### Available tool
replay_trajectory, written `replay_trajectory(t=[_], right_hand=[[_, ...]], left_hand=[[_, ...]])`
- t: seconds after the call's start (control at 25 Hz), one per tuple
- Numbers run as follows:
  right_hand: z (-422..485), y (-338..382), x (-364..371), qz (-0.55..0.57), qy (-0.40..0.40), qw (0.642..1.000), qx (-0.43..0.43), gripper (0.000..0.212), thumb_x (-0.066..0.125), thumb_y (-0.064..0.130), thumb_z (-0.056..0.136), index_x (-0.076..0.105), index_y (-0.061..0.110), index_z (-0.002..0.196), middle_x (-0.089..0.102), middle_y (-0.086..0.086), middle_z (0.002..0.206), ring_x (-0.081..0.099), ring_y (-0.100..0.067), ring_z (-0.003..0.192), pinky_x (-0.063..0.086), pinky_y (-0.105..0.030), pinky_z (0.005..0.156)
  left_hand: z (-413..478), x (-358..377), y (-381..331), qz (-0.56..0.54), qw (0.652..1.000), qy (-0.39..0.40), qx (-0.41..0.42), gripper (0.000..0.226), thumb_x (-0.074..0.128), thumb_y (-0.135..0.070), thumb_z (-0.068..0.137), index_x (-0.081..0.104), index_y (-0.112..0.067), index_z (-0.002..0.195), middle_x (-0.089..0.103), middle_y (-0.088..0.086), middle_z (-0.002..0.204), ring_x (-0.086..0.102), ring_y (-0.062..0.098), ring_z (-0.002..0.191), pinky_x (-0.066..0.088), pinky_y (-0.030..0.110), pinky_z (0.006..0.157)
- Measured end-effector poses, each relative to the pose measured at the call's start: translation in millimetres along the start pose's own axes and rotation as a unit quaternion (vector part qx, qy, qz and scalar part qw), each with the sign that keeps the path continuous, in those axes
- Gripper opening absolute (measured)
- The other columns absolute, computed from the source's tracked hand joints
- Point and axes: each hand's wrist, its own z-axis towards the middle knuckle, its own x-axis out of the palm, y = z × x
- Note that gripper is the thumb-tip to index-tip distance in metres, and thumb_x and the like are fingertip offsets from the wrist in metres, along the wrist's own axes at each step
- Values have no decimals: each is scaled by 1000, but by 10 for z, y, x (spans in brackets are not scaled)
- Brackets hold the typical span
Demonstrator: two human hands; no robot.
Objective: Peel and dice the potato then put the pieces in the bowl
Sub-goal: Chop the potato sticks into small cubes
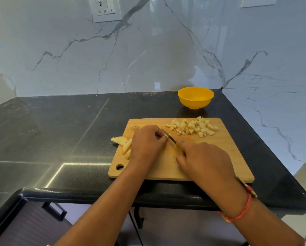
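KITCHEN COUNTER: A black stone counter (60,139) carries the job. It is broad and open to the left, walled on the right, and its rounded front lip runs close beside the near edge of the wooden cutting board (210,157). Dicing looks well along.

The left hand (147,144) curls its fingers down over a potato piece that is almost wholly hidden beneath them. The right hand (203,158) is clenched round the yellow handle of the knife (169,136), whose blade slants just beside the left fingertips. The yellow bowl (194,103) stands behind the board's far edge, apart from it, with nothing showing inside.

The pile of diced potato (193,127) sits toward the board's far right corner, some cubes touching the far edge. The uncut wedges (121,141) lie at the left edge, one of them off the board on the counter. A small potato end (134,127) rests near the far left corner.

The cut goes best with the left fingertips kept tucked behind the knuckles. The blade should come straight down in short, even strokes to match the cubes in the pile. Pressure should go downward, not toward the body, since the board has little room before the front lip.

Bare wood between the hands and the pile leaves space to sweep fresh cubes across. The way to the bowl is short and unblocked, though cubes on the far edge could spill. The stray wedge needs drawing back onto the board.
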Motion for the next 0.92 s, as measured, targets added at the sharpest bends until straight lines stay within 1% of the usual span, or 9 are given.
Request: replay_trajectory(t=[0.12, 0.24, 0.32, 0.4, 0.52, 0.6, 0.68, 0.8, 0.92], right_hand=[[-111, -63, -8, -18, -2, 1000, -8, 46, 31, 45, 97, 33, 46, 143, 51, 9, 68, 51, -10, 63, 46, -30, 54], [-242, -169, -19, -34, -16, 999, -17, 47, 32, 47, 97, 29, 48, 144, 47, 10, 63, 45, -7, 56, 40, -25, 48], [-292, -235, -30, -40, -18, 999, -23, 48, 32, 47, 98, 27, 48, 146, 46, 11, 62, 44, -6, 55, 43, -24, 50], [-299, -263, -42, -50, -23, 998, -24, 49, 32, 47, 98, 27, 46, 146, 46, 11, 62, 44, -6, 55, 45, -24, 50], [-257, -246, -48, -43, -25, 999, 5, 44, 32, 47, 99, 39, 41, 142, 46, 11, 62, 45, -6, 54, 44, -23, 50], [-193, -208, -26, -28, -30, 999, 28, 33, 33, 48, 99, 53, 37, 123, 49, 11, 63, 48, -7, 53, 46, -24, 52], [-98, -148, 4, 3, -31, 999, 40, 30, 34, 49, 98, 57, 34, 107, 50, 11, 64, 50, -7, 55, 45, -24, 53], [33, -45, 54, 31, -11, 998, 44, 33, 32, 52, 100, 58, 33, 109, 53, 11, 71, 51, -7, 63, 45, -27, 56], [114, -14, 69, 25, -1, 999, 44, 34, 31, 52, 99, 60, 35, 108, 52, 11, 73, 52, -10, 68, 43, -29, 57]], left_hand=[[-8, -2, -3, -2, 1000, 0, -3, 3, 75, -26, 85, 74, -25, 82, 67, -15, 75, 62, 3, 72, 55, 29, 80], [0, 7, 20, 2, 1000, -1, -6, 3, 75, -27, 86, 74, -24, 85, 67, -15, 76, 60, 1, 70, 53, 21, 71], [5, 9, 26, 9, 1000, 1, -6, 4, 74, -27, 87, 75, -23, 89, 67, -14, 78, 59, 0, 72, 49, 16, 68], [8, 6, 30, 8, 1000, 3, -1, 5, 74, -26, 87, 75, -23, 92, 68, -14, 81, 60, 0, 75, 50, 18, 75], [7, 4, 35, 3, 1000, 7, 4, 11, 73, -23, 88, 75, -22, 98, 71, -10, 89, 61, 1, 80, 48, 14, 75], [8, -1, 39, 1, 1000, 7, 5, 13, 73, -21, 88, 75, -21, 101, 71, -9, 92, 61, 1, 82, 45, 9, 73], [13, 2, 42, -1, 1000, 3, 5, 14, 74, -20, 88, 75, -21, 101, 72, -9, 93, 62, 1, 83, 44, 8, 73], [12, 6, 37, -8, 1000, -1, 4, 12, 75, -19, 87, 75, -21, 98, 72, -9, 91, 62, 1, 83, 48, 11, 76], [7, -11, 16, -18, 1000, -2, -1, 10, 76, -19, 85, 72, -28, 86, 65, -19, 78, 60, -2, 77, 47, 11, 71]])
